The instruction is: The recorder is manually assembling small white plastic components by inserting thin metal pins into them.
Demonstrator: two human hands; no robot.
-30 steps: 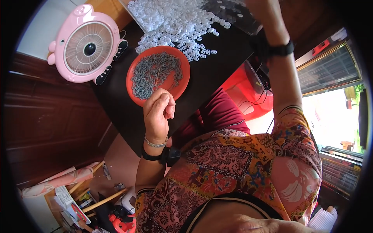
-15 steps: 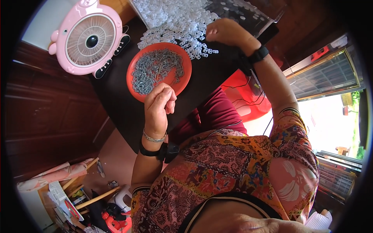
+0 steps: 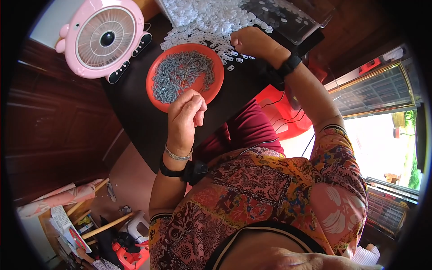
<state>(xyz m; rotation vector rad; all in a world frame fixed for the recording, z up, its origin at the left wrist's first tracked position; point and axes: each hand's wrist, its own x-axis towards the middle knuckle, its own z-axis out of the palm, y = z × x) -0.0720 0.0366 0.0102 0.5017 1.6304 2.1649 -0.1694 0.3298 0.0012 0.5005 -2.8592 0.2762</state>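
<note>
My left hand (image 3: 186, 114) is closed, its fingers curled together at the near rim of a round orange-red plate (image 3: 217, 92). Small grey screw-like pieces (image 3: 173, 76) cover much of that plate, with a thin stick-like thing lying among them. To the right of the plate, my right hand (image 3: 257, 43) is closed too, over the near edge of a heap of small white plastic pieces with holes (image 3: 202, 20). Whatever either hand may hold is hidden by the fingers.
A pink animal-shaped fan (image 3: 108, 38) stands at the far left of the dark table (image 3: 135, 117). Behind the white heap lies a clear plastic box (image 3: 306, 27) on its side. A red plastic stool (image 3: 288, 119) is beside my legs. Dark bands circle both wrists.
My right hand has come a little nearer and to the left, along the edge of the white pieces. My left hand stays closed by the plate. The whole view has shifted slightly.
</note>
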